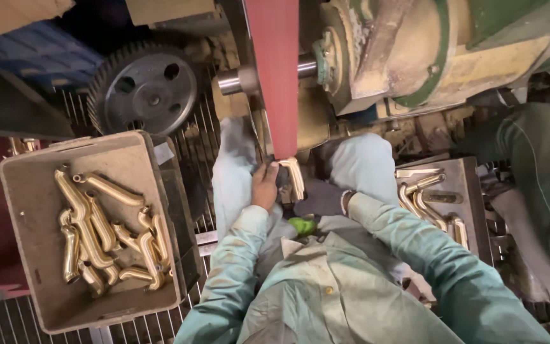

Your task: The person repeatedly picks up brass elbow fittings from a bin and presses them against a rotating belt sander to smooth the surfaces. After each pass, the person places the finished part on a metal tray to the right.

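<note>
— Here, what are the fingers doing?

— The left hand [264, 186] has its fingers [272, 167] curled and pinched on the near end of a bent brass pipe piece [295, 175], right where that piece meets the lower end of a red sanding belt [277, 76]. The right hand [321, 197], in a dark glove, sits just below and to the right of the piece; whether its fingers clamp the brass or only brace beside it cannot be told from this angle.

— And the piece itself?

— It is pale and shiny, held up against the belt between the person's knees, with both pale green sleeves [415, 236] reaching forward to it.

— What lies around the hands?

— To the left, a grey plastic bin [33, 280] holds a loose heap of golden brass pipe pieces [97, 229]. To the right, a metal tray [463, 185] carries a few more pieces of the same shape [424, 204], paler in tone. A small green object [302, 225] shows just under the gloved hand.

— Farther out?

— The belt runs up past a steel shaft [237, 81] to a dusty green and cream motor housing [428, 51]. A dark toothed wheel [144, 86] lies behind the bin, and a metal floor grate [7, 318] spreads beneath everything.
</note>
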